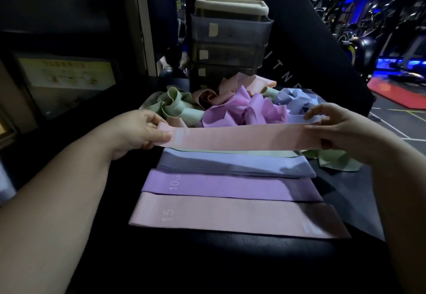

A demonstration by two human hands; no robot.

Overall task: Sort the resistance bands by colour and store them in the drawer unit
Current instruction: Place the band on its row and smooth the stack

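A long flat peach-pink elastic resistance band (242, 138) is held stretched level above the dark tabletop (207, 259), one end in each hand. The left hand (140, 130) pinches the band's left end, thumb on top and fingers curled beneath. The right hand (341, 127) grips the right end in the same way, with its index finger raised.

Below the held band, four flat bands lie in a row running left to right, side by side. Farthest is a pale green flat band (253, 152), mostly hidden under the held one. Next comes a light blue flat band (230, 163), then a purple flat band marked "10" (226, 186), and nearest a dusty pink flat band marked "15" (230, 215).

Beyond the row sits a tangled heap of loose bands (242, 107) in green, peach, purple and blue. A crumpled green band (332, 160) lies just right of the row, under the right hand.

At the far edge, behind the heap, stands a smoky grey plastic drawer unit with a cream top (230, 40); its top drawer is slightly forward.
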